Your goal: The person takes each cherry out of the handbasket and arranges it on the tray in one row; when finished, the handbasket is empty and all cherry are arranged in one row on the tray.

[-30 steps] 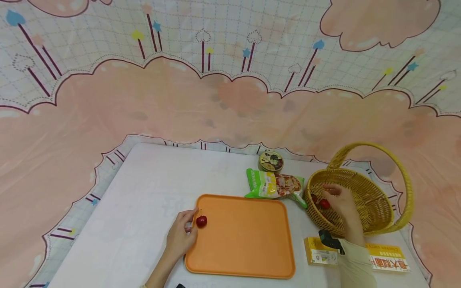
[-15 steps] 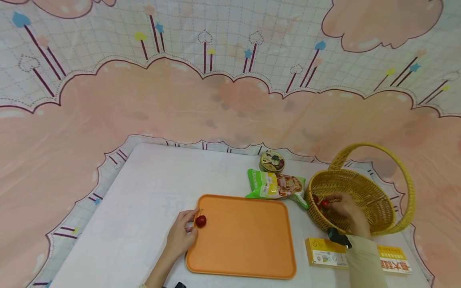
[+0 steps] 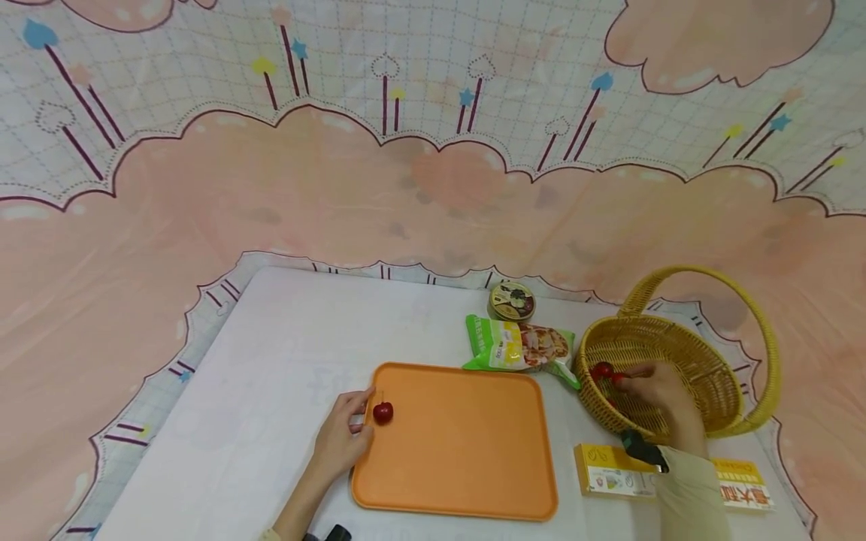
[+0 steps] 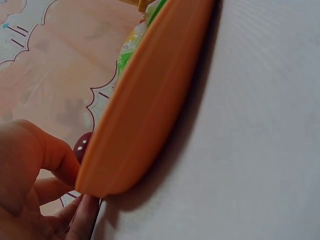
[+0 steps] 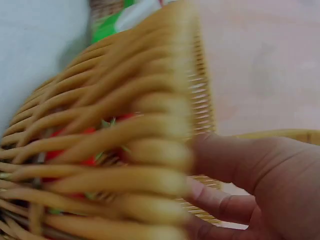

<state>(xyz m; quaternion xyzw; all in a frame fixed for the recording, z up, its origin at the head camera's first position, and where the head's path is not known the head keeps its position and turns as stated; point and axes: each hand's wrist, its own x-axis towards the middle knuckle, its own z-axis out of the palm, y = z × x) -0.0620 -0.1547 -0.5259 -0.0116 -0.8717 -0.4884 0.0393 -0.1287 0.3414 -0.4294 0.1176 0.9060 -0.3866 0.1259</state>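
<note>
In the head view my left hand (image 3: pixel 340 438) grips the left rim of an orange tray (image 3: pixel 467 443). In the left wrist view, fingers lie on both sides of that rim. One dark red cherry (image 3: pixel 383 412) with a thin stem sits on the tray close to the fingertips. On the right, my right hand (image 3: pixel 663 391) reaches into a yellow wicker basket (image 3: pixel 719 391). Its fingertips pinch a small bright red fruit (image 3: pixel 619 379), beside a darker red cherry (image 3: pixel 601 370). The basket weave hides those fingertips in the right wrist view; red and green pieces (image 5: pixel 70 150) show through its gaps.
A green-ended snack bag (image 3: pixel 517 346) lies between tray and basket, with a round tin (image 3: pixel 512 301) behind it. Two yellow boxes, one at the left (image 3: pixel 614 472) and one at the right (image 3: pixel 744 485), lie in front of the basket, partly behind the right sleeve.
The right hand has gone lower in the basket and slightly right, its fingers closing at the red fruit, which has shifted. The left hand stays at the tray rim.
</note>
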